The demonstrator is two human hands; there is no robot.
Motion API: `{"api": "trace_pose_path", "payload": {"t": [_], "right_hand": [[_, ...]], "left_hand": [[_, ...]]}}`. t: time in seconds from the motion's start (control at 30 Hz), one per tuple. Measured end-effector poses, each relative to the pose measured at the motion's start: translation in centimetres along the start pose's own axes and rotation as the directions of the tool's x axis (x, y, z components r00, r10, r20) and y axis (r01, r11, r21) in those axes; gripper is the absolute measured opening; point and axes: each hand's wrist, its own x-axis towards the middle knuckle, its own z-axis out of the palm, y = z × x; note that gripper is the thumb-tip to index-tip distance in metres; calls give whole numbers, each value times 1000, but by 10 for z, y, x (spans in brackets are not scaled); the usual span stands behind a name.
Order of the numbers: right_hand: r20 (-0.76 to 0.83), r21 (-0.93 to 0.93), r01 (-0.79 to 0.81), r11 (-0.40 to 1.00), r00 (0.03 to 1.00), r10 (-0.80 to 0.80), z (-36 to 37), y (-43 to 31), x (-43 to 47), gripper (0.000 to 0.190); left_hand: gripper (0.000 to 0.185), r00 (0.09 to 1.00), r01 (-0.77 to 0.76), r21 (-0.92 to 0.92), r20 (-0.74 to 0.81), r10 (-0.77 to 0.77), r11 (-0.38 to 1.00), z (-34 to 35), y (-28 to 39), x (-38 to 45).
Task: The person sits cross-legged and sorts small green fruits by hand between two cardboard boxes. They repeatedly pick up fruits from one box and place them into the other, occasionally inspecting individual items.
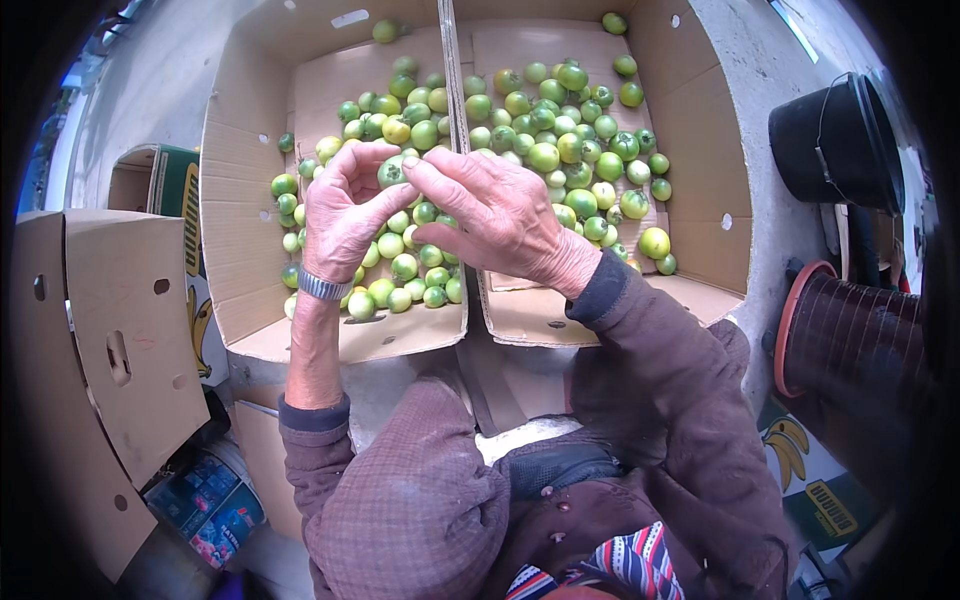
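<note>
Two cardboard boxes stand side by side before me, the left box (pixel 247 150) and the right box (pixel 690 150), each with many green tomatoes on its bottom; a few are yellowish or tinged orange. My left hand (pixel 345 210), with a metal-banded watch (pixel 324 285) at the wrist, holds a green tomato (pixel 393 172) between thumb and fingers above the left box, its stem end showing. My right hand (pixel 495 210) reaches over the shared box walls; its fingertips are at the tomato's right side, with the thumb apart below. Whether they press on it is hard to tell.
A black bucket (pixel 832 142) and a dark round container with a reddish rim (pixel 795 330) are at the right. Cardboard boxes (pixel 135 330) stand at the left, beside a printed plastic bucket (pixel 206 502). A banana box (pixel 817 480) lies at lower right.
</note>
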Motion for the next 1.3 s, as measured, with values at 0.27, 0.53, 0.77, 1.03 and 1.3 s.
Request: {"api": "trace_pose_path", "payload": {"t": [0.27,0.53,0.77,1.03,1.3], "right_hand": [[-108,-91,-34,995,994,25,1,13,4,41],[-22,-534,-380,755,899,437,-22,75,-15,38],[-50,-661,-404,633,865,500,-23,96,-29,40],[-9,-554,-351,755,909,416,-14,79,-22,38],[-100,-174,-169,970,983,153,-15,44,2,30]], "left_hand": [[69,998,2,-40,62,0,999,2,5,0],[39,930,365,849,-312,-195,381,-121,-74,9],[29,844,312,904,-121,-523,293,-94,-98,5],[47,844,193,979,-129,-521,70,-60,-117,-4],[39,933,349,56,-119,-341,936,-77,-50,9]]}}
